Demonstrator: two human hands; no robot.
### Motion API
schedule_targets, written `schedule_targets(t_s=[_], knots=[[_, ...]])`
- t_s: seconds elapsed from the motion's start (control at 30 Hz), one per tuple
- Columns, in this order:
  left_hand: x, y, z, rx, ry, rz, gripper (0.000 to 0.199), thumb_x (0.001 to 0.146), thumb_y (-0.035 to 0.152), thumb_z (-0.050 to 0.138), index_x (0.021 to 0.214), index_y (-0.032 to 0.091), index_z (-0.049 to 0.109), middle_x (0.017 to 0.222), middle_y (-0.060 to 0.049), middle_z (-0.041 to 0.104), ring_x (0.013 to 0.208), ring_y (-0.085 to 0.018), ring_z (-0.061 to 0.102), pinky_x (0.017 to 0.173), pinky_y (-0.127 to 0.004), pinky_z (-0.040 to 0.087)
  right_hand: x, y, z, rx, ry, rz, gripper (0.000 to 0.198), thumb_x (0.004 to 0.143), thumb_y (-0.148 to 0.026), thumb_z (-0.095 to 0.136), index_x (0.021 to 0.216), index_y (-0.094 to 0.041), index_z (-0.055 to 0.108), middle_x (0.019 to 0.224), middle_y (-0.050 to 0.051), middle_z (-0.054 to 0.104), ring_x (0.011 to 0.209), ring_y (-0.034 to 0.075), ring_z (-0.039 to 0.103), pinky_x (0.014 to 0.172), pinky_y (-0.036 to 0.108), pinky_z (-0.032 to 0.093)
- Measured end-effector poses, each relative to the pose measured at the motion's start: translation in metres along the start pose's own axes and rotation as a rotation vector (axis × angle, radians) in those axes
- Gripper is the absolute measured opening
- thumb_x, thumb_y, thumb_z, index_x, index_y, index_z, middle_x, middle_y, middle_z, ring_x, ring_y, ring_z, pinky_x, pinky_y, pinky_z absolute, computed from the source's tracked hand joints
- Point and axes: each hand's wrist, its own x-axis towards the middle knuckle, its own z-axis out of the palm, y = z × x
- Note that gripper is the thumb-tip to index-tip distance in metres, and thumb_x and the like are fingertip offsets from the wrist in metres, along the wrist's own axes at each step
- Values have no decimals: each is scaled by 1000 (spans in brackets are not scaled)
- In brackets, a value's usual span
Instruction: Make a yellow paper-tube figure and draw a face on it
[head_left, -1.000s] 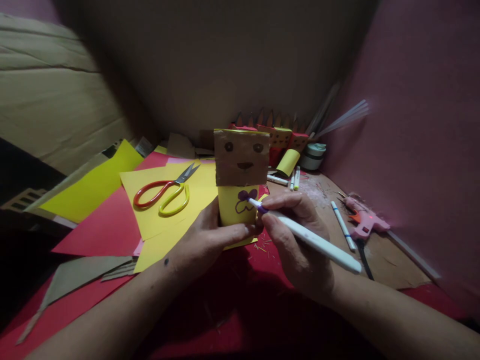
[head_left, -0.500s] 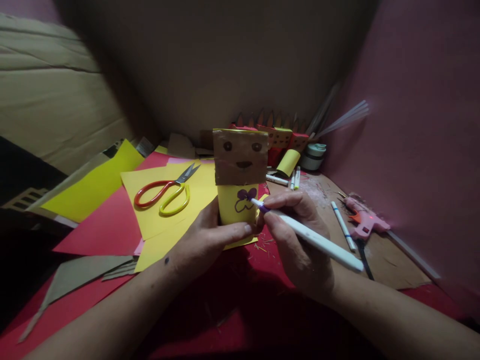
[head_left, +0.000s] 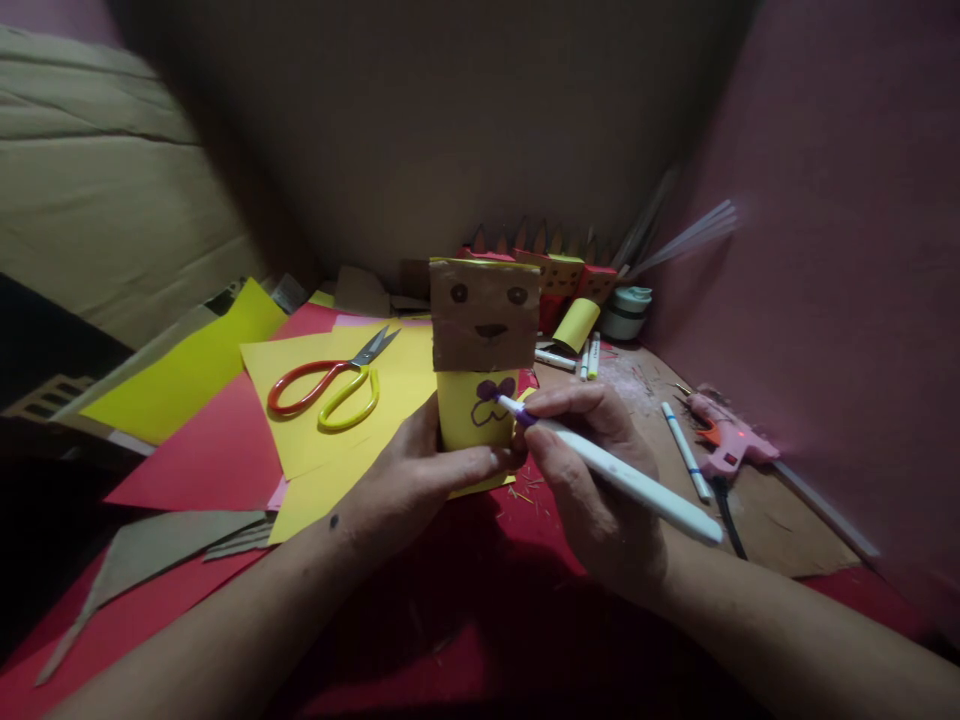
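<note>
My left hand [head_left: 420, 455] wraps round the lower part of a paper figure [head_left: 484, 318], thumb across its front. The figure has a square brown cardboard head with drawn eyes and a nose, set on a yellow paper tube body [head_left: 455, 410]. A purple flower-like shape [head_left: 493, 398] is drawn on the body, its upper lobes filled in and its lower part only outlined. Between thumb and fingers, my right hand [head_left: 600, 480] grips a white felt-tip marker [head_left: 630, 482] whose purple tip touches the drawing. The figure's base is hidden behind my left hand.
Scissors [head_left: 346, 390] with red and yellow handles lie on yellow paper [head_left: 277, 360] to the left. At right are a pink glue gun [head_left: 731, 432], a blue-banded marker [head_left: 685, 450] and brown cardboard [head_left: 787, 520]. Several similar figures [head_left: 566, 272] and a lidded jar [head_left: 627, 312] stand behind.
The figure has shifted very slightly to the right in my left hand. The marker tip has moved a little left on the drawing, at the join of the lobes.
</note>
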Motion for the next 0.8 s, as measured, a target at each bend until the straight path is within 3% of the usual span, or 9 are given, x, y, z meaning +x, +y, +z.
schedule_targets(t_s=[0.47,0.8], knots=[[0,-2,-1,-1,1,3,42,70,26,90,107,17,72,102,-9,77,94,-27,72,77,-32,59,1,1,1,-12,-7,-21,15,91,-14,63,99,-27,62,70,-6,57,55,11,53,48,23,46],[1,-1,-2,40,21,15,38,69,27,90,102,17,74,96,-8,76,88,-26,70,77,-35,57,-1,2,-1,-6,7,7,18,89,-12,64,99,-27,64,77,-5,61,59,10,55,52,23,48]])
